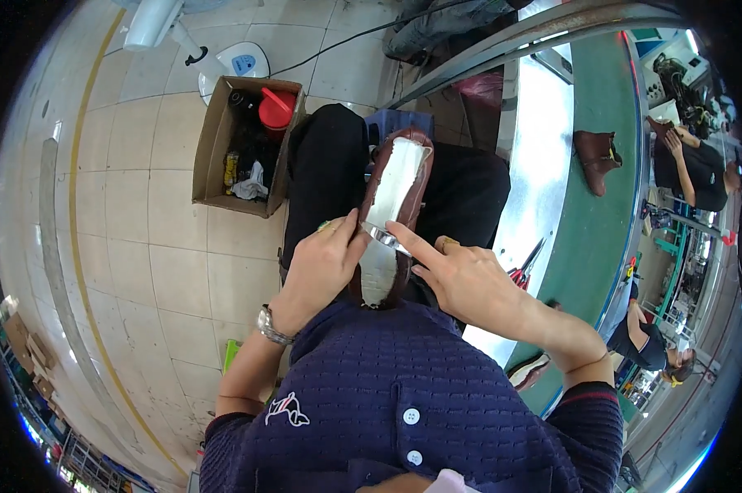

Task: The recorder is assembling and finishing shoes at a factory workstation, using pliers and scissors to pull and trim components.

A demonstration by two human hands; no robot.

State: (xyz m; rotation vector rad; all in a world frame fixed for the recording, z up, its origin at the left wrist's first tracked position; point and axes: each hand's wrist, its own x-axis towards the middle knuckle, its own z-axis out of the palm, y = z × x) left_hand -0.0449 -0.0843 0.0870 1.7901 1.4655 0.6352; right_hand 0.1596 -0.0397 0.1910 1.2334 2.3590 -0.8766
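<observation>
A brown leather shoe [424, 177] lies sole up along my lap, its pale white underside [391, 185] showing and the leather folded over the edges. Across its middle sits a small shiny metal strip [381, 235], which looks curved; its exact kind cannot be made out. At the strip's left end, beside the shoe's edge, my left hand [323, 259] is closed with fingertips pinched. My right hand [469, 283] grips the other end, its index finger stretched along the metal. The lower part of the shoe reaches my shirt.
A cardboard box [210, 148] with a red container [277, 108] stands left of my legs. On my right runs a metal-edged bench with a green belt [593, 99], carrying a brown boot [597, 160]. Red-handled pliers [520, 278] lie on its edge. Other people work beyond it.
</observation>
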